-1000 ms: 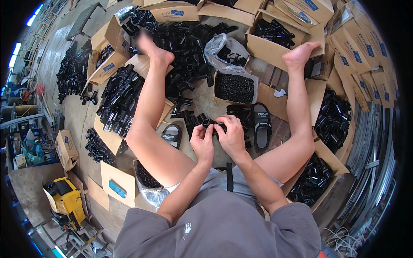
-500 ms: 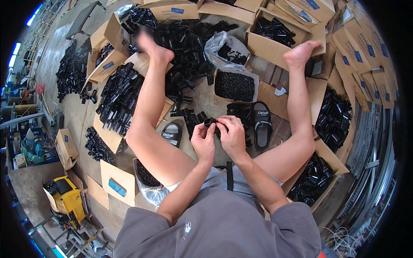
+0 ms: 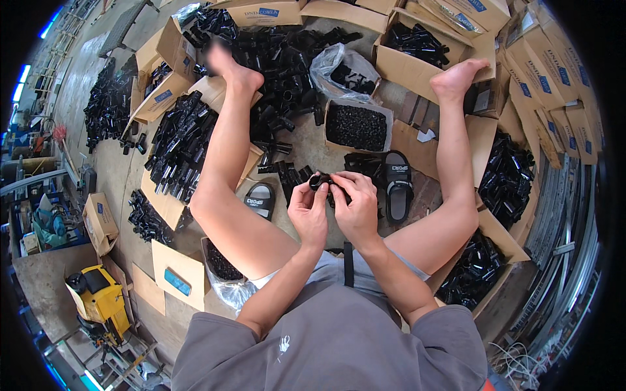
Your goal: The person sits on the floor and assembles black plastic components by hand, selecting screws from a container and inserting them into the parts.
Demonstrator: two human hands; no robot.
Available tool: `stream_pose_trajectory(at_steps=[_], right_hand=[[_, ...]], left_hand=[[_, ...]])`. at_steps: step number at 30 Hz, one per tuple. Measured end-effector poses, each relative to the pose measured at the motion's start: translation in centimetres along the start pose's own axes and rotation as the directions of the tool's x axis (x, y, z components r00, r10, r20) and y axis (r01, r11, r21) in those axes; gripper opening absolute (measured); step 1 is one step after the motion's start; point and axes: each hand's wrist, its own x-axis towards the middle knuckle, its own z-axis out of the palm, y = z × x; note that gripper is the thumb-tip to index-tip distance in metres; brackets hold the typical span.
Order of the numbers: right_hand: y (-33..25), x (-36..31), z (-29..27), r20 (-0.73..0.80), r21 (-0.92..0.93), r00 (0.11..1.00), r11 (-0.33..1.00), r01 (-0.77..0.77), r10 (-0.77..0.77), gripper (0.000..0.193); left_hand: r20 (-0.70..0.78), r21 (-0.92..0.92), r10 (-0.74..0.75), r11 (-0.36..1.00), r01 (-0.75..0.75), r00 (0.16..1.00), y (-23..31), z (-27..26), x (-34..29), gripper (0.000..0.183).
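Between my two hands, above the floor and in front of my lap, is a short black plastic tube fitting (image 3: 319, 182). My left hand (image 3: 308, 214) grips its left side with bent fingers and thumb. On the other side, the fingers and thumb of my right hand (image 3: 356, 207) pinch at its edge; whether they hold a smaller piece is hidden. More black tube fittings (image 3: 293, 182) lie on the floor just beyond my hands. Farther out stands a small carton (image 3: 345, 150) filled with tiny black pieces.
Black sandals (image 3: 260, 200) lie between my spread legs. Heaps of black tubes (image 3: 184, 146) sit to the left, with an open carton (image 3: 409, 77) of them at the far right. A phone (image 3: 177, 282) rests on cardboard near a yellow machine (image 3: 107, 296). Metal profiles (image 3: 554, 260) line the right.
The tube fitting has turned a little in my fingers, and its opening shows differently. My right hand has shifted slightly to the right; both hands stay on the fitting.
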Motion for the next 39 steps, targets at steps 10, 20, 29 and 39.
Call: stream_pose_trajectory(at_steps=[10,20,29,39], right_hand=[[-0.2,0.5,-0.5,0.007,0.090,0.996,0.992,-0.086,0.086,0.016],[0.4,1.8,-1.6,0.092,0.051,0.996,0.999,-0.011,0.006,0.017],[1.0,1.8,-1.3,0.112,0.107,0.993,0.994,0.016,-0.028,0.016],[1.1,1.0,-1.4,0.161,0.109,0.987,0.994,-0.001,-0.017,0.018]], left_hand=[[0.040,0.007,0.014,1.000,-0.014,0.999,0.1,-0.4,0.0,0.018],[0.071,0.040,0.087,0.995,-0.090,0.994,0.2,-0.7,0.1,0.021],[0.101,0.078,0.122,0.988,-0.130,0.987,0.5,-0.2,0.3,0.023],[0.080,0.071,0.057,0.995,-0.063,0.995,0.1,-0.8,0.2,0.017]])
